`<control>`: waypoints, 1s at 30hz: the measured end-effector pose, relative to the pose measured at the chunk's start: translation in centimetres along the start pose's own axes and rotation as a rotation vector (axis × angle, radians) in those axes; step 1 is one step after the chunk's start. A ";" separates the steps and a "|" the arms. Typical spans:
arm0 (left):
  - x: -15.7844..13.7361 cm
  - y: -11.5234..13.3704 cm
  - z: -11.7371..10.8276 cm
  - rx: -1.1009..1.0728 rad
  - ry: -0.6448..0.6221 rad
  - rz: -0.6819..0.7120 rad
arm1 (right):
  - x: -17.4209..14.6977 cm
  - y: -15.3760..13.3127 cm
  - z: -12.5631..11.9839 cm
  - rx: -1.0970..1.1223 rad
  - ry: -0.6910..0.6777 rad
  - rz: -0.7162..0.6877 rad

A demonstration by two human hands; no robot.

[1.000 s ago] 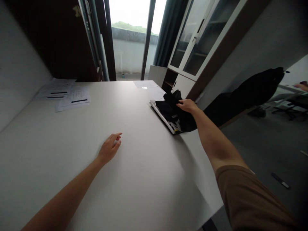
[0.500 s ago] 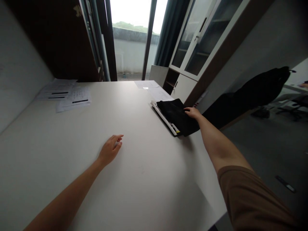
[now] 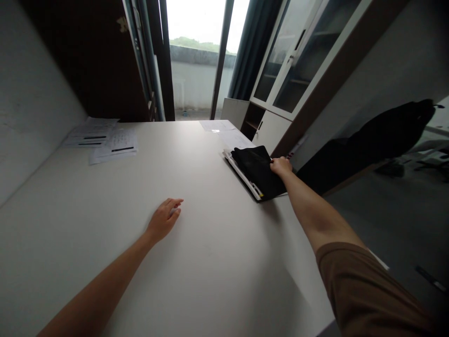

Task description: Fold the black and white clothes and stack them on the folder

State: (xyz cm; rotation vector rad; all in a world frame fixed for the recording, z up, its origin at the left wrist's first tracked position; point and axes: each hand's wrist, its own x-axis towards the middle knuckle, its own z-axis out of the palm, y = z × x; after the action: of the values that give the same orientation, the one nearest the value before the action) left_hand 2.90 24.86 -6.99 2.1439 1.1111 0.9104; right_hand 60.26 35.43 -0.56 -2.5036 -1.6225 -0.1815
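A folded black cloth item (image 3: 257, 169), perhaps a garment or soft bag, lies near the right edge of the white table. Beneath it a pale stack (image 3: 241, 172) with a small yellow mark sticks out on the left. My right hand (image 3: 281, 166) is closed on the right side of the black cloth, its fingertips curled out of clear sight. Over the bare tabletop in front of me rests my left hand (image 3: 164, 217), thumb apart from the loosely bent fingers, holding nothing.
Printed sheets (image 3: 115, 142) lie at the table's far left, against the wall. More papers (image 3: 233, 138) lie at the far right corner. A glass-door cabinet (image 3: 298, 61) and a dark hanging cloth (image 3: 386, 131) stand beyond the right edge.
The fingers of my right hand have closed on the black cloth, where they lay looser before. My left hand stays put; the view has shifted slightly.
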 end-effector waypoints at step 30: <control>2.5 -4.3 -1.3 0.221 0.169 -0.074 | -13.7 -21.4 5.5 0.384 -0.032 -0.869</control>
State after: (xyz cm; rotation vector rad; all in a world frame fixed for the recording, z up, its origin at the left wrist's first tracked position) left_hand 0.89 29.35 -8.55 2.2145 1.4251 0.9893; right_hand 35.27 32.87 -7.11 -1.4143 -2.3714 0.0761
